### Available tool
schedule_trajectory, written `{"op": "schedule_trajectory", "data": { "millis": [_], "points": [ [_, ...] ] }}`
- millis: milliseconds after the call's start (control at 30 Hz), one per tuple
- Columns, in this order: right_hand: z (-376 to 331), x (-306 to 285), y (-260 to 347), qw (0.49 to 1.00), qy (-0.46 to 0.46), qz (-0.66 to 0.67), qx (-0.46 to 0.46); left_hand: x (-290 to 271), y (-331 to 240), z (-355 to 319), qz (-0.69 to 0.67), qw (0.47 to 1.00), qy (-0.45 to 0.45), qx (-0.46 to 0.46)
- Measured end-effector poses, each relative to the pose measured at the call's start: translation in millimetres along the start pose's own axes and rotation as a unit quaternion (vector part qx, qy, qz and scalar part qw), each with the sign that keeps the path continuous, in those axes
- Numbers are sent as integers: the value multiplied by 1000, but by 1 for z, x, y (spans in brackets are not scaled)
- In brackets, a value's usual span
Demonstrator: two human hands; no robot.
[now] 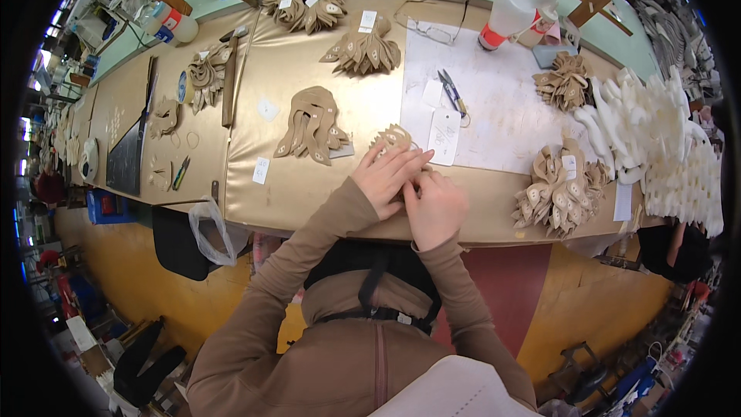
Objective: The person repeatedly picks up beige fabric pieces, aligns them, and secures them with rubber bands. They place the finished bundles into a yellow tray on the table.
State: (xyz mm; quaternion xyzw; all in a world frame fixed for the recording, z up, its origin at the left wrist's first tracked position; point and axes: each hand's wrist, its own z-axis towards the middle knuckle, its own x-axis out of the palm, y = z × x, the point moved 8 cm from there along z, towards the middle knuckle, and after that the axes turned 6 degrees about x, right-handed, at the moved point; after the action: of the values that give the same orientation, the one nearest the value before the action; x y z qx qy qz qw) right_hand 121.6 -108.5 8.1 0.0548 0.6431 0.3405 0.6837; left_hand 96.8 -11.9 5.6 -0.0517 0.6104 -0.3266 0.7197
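At the table's near edge, my two hands meet over a bundle of tan cut pieces (395,137), most of it hidden beneath them. My left hand (386,177) lies across the bundle, its fingers stretched toward the right and its thumb out of sight. Close against it, my right hand (438,207) has its fingers curled in a pinch; whatever they hold is hidden. Just beyond the hands lies a white tag (444,136) with handwriting. To their left are a tan bundle of longer pieces (309,123) and a small white label (261,171).
Tagged tan bundles stand at the back (363,50) and right (562,193). Snips (453,94) and eyeglasses (432,31) lie on white paper (494,85). A plastic bottle (509,15) stands behind. White padded pieces (656,139) heap up at right. A plastic bag (212,232) hangs at left.
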Motion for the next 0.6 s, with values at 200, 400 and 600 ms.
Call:
{"op": "schedule_trajectory", "data": {
  "millis": [200,400,600],
  "points": [
    [-1,14,11,999,26,-28,-11,14,9,-7,22,999,-24,-43],
    [1,12,-9,973,80,219,-7,15,14,-12,30,997,-23,-69],
    [-14,-3,-19,788,178,571,148,7,20,-6,-12,989,-89,-115]
  ]
}}
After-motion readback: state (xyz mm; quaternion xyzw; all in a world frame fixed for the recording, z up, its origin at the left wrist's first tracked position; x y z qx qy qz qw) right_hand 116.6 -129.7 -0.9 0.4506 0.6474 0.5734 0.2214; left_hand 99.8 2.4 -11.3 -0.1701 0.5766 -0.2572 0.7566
